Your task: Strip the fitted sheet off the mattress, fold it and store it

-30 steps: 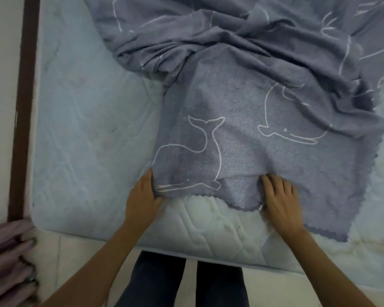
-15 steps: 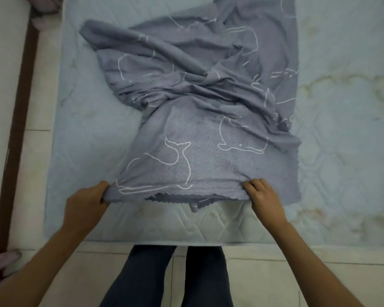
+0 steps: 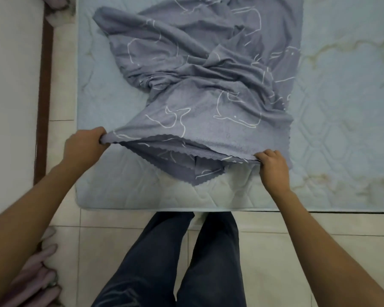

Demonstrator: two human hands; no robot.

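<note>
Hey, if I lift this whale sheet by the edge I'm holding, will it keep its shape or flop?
Probably floppy: the sheet sags between the left hand and right hand, with a lower layer drooping beneath. The far part, bunched in folds on the mattress, will likely trail unevenly.

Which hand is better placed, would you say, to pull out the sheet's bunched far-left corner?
Probably the left hand: it grips the sheet on that side; the right hand would reach across.
</note>
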